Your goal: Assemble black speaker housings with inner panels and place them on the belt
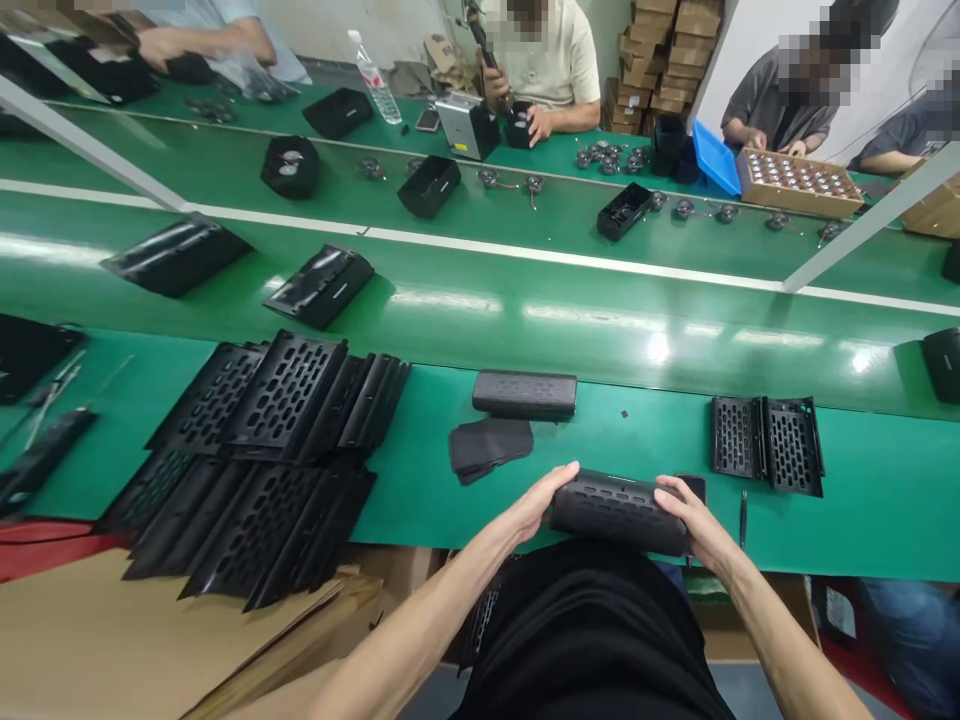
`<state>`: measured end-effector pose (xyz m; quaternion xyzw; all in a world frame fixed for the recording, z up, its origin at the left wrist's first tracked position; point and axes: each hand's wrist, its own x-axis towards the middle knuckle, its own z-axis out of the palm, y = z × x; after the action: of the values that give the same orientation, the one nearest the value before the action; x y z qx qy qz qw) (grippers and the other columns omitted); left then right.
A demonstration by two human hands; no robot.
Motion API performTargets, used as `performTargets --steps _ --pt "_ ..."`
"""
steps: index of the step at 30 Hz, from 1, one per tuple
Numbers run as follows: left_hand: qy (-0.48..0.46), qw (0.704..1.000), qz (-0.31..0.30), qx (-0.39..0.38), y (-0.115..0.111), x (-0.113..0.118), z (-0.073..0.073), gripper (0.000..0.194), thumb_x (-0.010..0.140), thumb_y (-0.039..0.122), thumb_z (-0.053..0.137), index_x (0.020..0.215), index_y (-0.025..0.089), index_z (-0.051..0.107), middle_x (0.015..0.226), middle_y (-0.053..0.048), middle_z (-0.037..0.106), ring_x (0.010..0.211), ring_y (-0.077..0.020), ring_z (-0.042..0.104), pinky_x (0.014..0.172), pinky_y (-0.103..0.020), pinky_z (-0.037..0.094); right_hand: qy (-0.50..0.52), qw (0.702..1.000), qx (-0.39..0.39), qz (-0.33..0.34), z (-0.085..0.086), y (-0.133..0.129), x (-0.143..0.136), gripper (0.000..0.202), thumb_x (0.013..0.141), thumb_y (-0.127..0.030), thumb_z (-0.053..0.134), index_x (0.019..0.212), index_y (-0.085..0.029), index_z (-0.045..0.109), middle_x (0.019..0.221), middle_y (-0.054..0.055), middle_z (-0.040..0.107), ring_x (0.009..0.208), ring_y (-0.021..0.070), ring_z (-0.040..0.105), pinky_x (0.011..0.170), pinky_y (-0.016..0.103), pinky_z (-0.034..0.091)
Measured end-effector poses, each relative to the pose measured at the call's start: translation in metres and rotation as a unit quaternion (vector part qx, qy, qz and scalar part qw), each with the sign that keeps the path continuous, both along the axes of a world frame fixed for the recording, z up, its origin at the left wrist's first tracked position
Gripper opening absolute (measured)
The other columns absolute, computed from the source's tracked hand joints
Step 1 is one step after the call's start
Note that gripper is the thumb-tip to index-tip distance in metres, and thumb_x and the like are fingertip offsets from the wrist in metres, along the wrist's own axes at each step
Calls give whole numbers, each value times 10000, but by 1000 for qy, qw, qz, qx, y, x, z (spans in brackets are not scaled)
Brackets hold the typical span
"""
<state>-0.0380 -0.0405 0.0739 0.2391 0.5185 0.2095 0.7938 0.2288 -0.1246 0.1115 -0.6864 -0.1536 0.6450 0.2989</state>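
Observation:
A long black perforated casing (619, 512) lies level between my two hands, just above or on the front edge of the green table. My left hand (541, 497) grips its left end, with the thumb along the top. Around the right end my right hand (694, 520) is closed. Behind it stands a similar black casing (523, 395), and in front of that one lie flat dark pieces (490, 448). To the right are two open perforated shells (766, 443) and a thin dark tool (743, 520). A small dark object (691, 487) is partly hidden behind my right hand.
Black perforated panels (285, 395) are piled at the left, over the table edge and cardboard (97, 640). Beyond the green table (637, 400), a belt (465, 320) carries black housings (321, 285). Across it, people work near a bottle (375, 78) and a parts box (799, 185).

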Motion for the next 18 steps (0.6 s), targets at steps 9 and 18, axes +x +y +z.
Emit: performTargets --steps 9,18 --pt "98 994 8 -52 -1 2 -19 431 659 564 766 812 196 603 813 -16 676 777 -192 621 702 -283 479 27 992 42 -115 -28 -12 -14 686 581 -560 920 1136 -275 634 885 -4 737 766 215 687 671 295 514" --pt "97 987 -73 -108 -2 -5 -6 561 739 686 675 1061 230 618 814 -25 652 701 -199 618 579 -327 557 71 988 -73 -112 -39 -4 -9 550 611 -530 910 1012 -245 665 803 11 729 654 193 656 557 279 478"
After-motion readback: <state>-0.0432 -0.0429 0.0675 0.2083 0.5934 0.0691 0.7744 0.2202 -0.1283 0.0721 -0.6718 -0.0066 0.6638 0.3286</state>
